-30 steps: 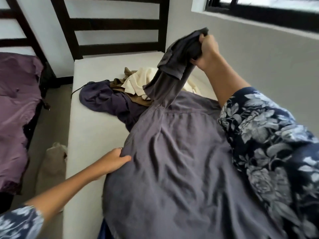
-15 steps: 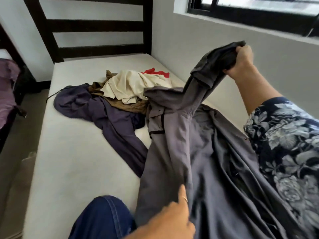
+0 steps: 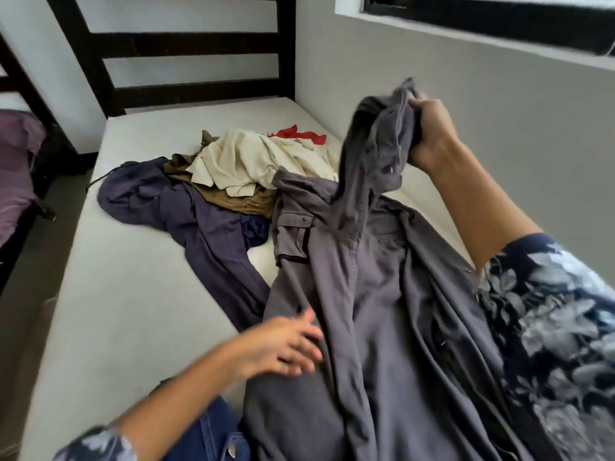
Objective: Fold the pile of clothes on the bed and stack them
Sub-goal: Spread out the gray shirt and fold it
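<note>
- Denim garment (image 3: 213, 430): dark blue, at the near edge of the bed (image 3: 133, 294); cut off by the bottom of the frame and partly covered by the left forearm, so its kind cannot be told.
- Left hand (image 3: 283, 344): motion-blurred; fingers spread and fairly straight, gripping nothing; fingertips at the near left margin of the grey shirt (image 3: 366, 311), contact not certain through the blur.
- Grey shirt: largest item, lies from the near edge up the right side of the bed; lower part cut off by the frame, right flank hidden behind the floral sleeve (image 3: 549, 327). A buttoned chest pocket shows on its left front.
- Right hand (image 3: 429, 134): raised above the bed's right side, fingers curled tight round a bunched upper part of the grey shirt, lifting it off the mattress; which part of the shirt cannot be made out.
- Purple garment (image 3: 186, 214): spread flat at mid-bed, left of the shirt, one end tucked under the pile.
- Pile, toward the headboard (image 3: 186, 44) end: brown garment (image 3: 246, 201) beneath, cream garment (image 3: 259, 161) on top, red garment (image 3: 299, 134) showing only a strip behind the cream one.
- Second bed (image 3: 16, 168): left edge of view, purple cover, mostly cut off.
- Window (image 3: 499, 18): top right, only the lower frame visible.
</note>
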Demonstrator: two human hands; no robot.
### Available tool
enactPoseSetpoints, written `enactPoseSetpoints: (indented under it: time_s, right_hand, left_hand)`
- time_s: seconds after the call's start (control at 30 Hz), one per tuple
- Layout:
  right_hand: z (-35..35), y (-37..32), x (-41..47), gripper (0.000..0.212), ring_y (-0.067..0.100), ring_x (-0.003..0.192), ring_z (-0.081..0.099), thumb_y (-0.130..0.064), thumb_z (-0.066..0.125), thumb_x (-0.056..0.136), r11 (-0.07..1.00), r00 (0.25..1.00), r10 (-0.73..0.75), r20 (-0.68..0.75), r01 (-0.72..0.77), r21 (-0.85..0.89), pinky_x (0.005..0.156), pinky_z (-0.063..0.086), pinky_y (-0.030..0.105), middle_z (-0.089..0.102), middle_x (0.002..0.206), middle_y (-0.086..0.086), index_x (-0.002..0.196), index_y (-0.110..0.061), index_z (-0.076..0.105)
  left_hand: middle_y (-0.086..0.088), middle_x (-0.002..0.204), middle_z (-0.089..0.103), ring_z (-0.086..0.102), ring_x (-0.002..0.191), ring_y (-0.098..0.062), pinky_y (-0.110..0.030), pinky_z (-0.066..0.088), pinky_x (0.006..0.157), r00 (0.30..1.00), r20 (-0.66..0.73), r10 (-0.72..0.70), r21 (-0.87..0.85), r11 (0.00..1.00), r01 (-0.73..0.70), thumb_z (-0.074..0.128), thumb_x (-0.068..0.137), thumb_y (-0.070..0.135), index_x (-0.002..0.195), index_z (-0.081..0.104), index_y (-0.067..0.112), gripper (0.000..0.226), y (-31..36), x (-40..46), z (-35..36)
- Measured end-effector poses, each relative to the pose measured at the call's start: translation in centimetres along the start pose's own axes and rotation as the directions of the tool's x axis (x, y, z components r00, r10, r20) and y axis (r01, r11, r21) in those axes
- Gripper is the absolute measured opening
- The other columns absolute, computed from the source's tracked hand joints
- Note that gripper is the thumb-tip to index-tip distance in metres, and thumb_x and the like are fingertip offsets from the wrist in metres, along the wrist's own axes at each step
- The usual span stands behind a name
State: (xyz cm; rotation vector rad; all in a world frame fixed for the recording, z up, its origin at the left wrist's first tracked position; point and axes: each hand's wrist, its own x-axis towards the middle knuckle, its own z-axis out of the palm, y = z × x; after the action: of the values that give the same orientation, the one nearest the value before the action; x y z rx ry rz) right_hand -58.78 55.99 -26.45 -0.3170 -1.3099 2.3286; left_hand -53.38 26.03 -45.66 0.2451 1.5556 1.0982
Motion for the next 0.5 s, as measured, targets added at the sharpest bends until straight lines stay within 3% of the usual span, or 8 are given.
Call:
enactPoseSetpoints:
  time_s: [0.1,0.2,0.27,0.33,0.4,0.5]
  right_hand:
    - [1.5,2.7,-5.1,0.025,0.024,0.097,0.063,-0.015,0.046,0.097,0.983,0.956,0.145,0.257,-0.109,-0.150,0.096,0.051,0.037,0.061,0.108,0.016,0.119,-0.004,0.049]
    - [0.1,8.8,-10.9,0.020,0.015,0.094,0.061,-0.016,0.047,0.099,0.853,0.874,0.376,0.308,-0.197,-0.483,0.091,0.050,0.032,0.063,0.108,0.007,0.117,-0.011,0.055]
    - [-1.6,13.4,-14.8,0.022,0.011,0.084,0.055,-0.022,0.053,0.098,0.659,0.808,0.533,0.251,-0.210,-0.722,0.072,0.048,0.026,0.059,0.104,0.003,0.120,-0.021,0.053]
    - [-3.2,17.0,-18.0,0.039,0.014,0.078,0.047,-0.028,0.059,0.095,0.511,0.747,0.656,0.104,-0.339,-0.790,0.061,0.040,0.026,0.051,0.114,0.007,0.130,-0.031,0.043]
    - [-4.2,19.3,-20.7,0.052,0.010,0.087,0.048,-0.023,0.060,0.094,0.467,0.812,0.584,-0.006,-0.341,-0.816,0.069,0.040,0.023,0.047,0.128,0.006,0.139,-0.025,0.034]
    - [-4.4,20.4,-23.2,0.053,0.013,0.103,0.053,-0.036,0.063,0.090,0.365,0.942,0.310,-0.133,-0.247,-0.897,0.077,0.035,0.017,0.053,0.112,0.001,0.133,-0.013,0.041]
  left_hand:
    - [-0.014,0.101,0.067,0.065,0.090,-0.026,-0.037,0.051,0.078,0.982,-0.181,0.056,-0.486,0.863,-0.139,0.032,0.096,0.058,0.123,0.055,0.008,0.061,1.8,0.1,-4.2]
    - [-0.018,0.102,0.068,0.064,0.096,-0.032,-0.044,0.050,0.080,0.970,-0.238,0.050,-0.670,0.714,-0.202,0.024,0.090,0.070,0.120,0.054,0.009,0.074,1.3,1.0,-4.8]
    - [-0.017,0.100,0.068,0.063,0.093,-0.031,-0.044,0.048,0.082,0.972,-0.232,0.026,-0.693,0.697,-0.184,0.021,0.086,0.076,0.116,0.056,0.009,0.081,0.2,1.5,-4.1]
    - [-0.013,0.102,0.066,0.061,0.094,-0.028,-0.042,0.048,0.083,0.973,-0.230,0.021,-0.655,0.736,-0.171,0.028,0.086,0.075,0.116,0.059,0.009,0.079,-0.7,1.4,-3.2]
    - [-0.007,0.106,0.067,0.061,0.099,-0.023,-0.038,0.050,0.081,0.967,-0.252,0.031,-0.562,0.809,-0.172,0.047,0.090,0.061,0.114,0.061,0.013,0.056,-1.2,1.1,-2.1]
    - [-0.002,0.114,0.068,0.060,0.108,-0.017,-0.032,0.048,0.089,0.954,-0.289,0.082,-0.370,0.909,-0.190,0.065,0.088,0.035,0.113,0.062,0.017,0.031,-1.7,0.7,-0.9]
